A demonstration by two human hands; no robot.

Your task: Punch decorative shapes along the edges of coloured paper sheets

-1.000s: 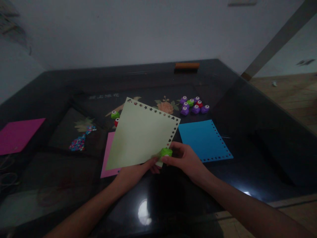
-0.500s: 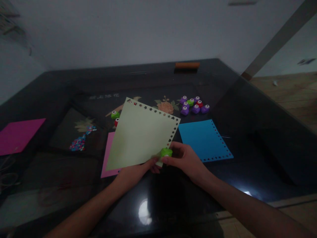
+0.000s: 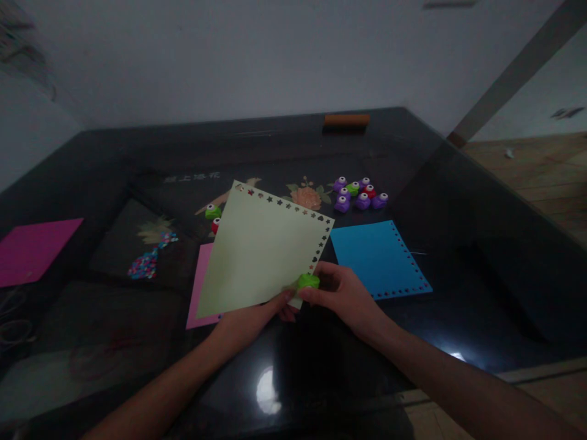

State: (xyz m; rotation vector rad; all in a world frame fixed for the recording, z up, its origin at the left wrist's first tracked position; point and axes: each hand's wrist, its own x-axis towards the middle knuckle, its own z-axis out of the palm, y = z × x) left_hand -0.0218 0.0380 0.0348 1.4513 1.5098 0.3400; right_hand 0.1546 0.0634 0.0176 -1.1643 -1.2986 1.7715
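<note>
Hardly anything has moved since the earlier frames: both hands and the sheet hold their places, and the small green plastic craft punch (image 3: 309, 281) has at most shifted slightly. From my remote head view, the right hand (image 3: 348, 299) has thumb and fingers clamped on that punch, at the near right corner of a pale green, four-sided paper sheet (image 3: 266, 250). My left hand (image 3: 250, 319) pinches the sheet's near edge just left of the punch, thumb on top; the two hands almost meet. I see the sheet's longer axis running from near left to far right, with cut-out shapes along its far and right edges. Fingers hide part of the punch, so I cannot tell which way it points. Beneath the sheet, a pink paper sheet (image 3: 199, 278) shows at the left. To the right on the glossy black table (image 3: 367, 373) lies a bright blue paper sheet (image 3: 367, 256), holes along its right and near edges.
</note>
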